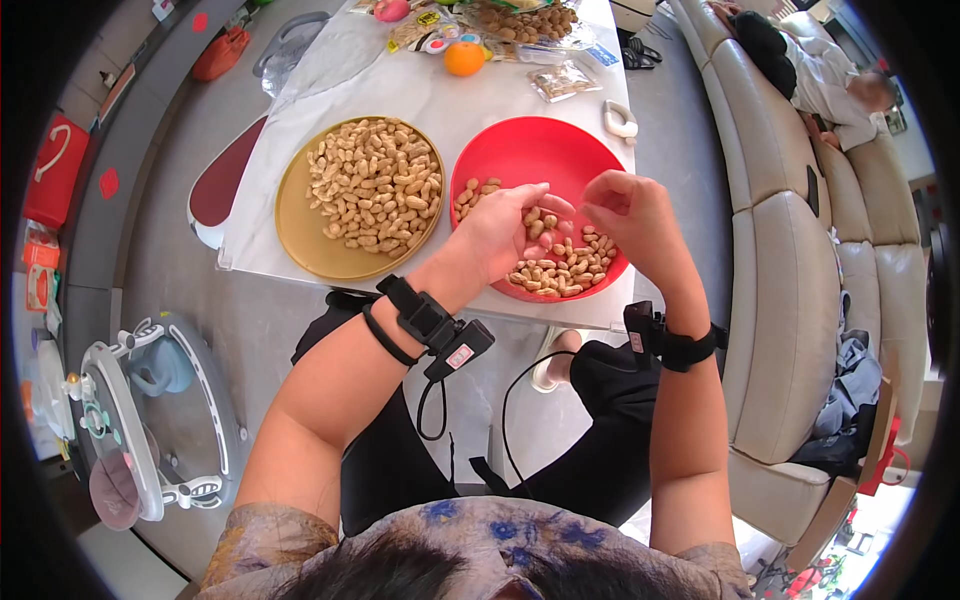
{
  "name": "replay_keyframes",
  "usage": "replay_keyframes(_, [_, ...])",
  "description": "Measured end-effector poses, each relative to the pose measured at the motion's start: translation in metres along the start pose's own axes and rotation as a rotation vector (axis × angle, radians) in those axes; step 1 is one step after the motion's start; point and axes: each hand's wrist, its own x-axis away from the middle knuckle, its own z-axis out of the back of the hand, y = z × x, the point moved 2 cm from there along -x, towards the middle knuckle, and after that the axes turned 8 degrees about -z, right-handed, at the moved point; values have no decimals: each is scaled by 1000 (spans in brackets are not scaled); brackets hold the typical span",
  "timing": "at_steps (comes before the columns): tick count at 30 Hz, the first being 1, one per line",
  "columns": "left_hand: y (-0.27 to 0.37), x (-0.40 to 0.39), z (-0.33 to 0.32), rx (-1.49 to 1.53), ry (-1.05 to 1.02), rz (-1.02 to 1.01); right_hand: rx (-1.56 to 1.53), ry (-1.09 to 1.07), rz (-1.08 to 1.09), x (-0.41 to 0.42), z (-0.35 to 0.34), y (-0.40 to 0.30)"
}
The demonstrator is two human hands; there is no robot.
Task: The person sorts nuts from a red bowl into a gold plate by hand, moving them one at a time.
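Observation:
Above the red round tray (pixel 547 142), my left hand (pixel 510 225) is cupped palm up and holds a few unshelled peanuts (pixel 541 222). My right hand (pixel 624 210) is just to its right, over the tray's right side, with fingers bent together; whether a peanut is between them cannot be told. Unshelled peanuts (pixel 562 274) lie along the tray's near edge, and more (pixel 471 196) at its left, partly behind my left hand. To the left, a gold round tray (pixel 296 225) bears a large heap of unshelled peanuts (pixel 379 184). Both wrists wear black straps with small devices.
On the marble-patterned table (pixel 247 251) stand an orange (pixel 464 58), a clear packet (pixel 564 81), a white ring-shaped object (pixel 620 120) and bagged food at the far end. A baby walker (pixel 150 420) is at left. A person (pixel 832 90) lies on the beige sofa (pixel 780 300).

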Motion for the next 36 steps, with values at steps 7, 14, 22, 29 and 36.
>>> replay_keyframes(7, [16,-6,10,-83,44,-221,536,-220,34,5,-15,38])
replay_keyframes(14, [54,6,22,-201,182,-472,578,-350,137,2,-29,49])
replay_keyframes(22, [114,39,79,-287,490,-820,512,-333,4,8,-30,33])
replay_keyframes(29, [128,61,98,-454,499,-800,528,-332,8,4,-34,38])
replay_keyframes(36, [121,62,75,-499,487,-797,555,-355,9,5,-35,28])
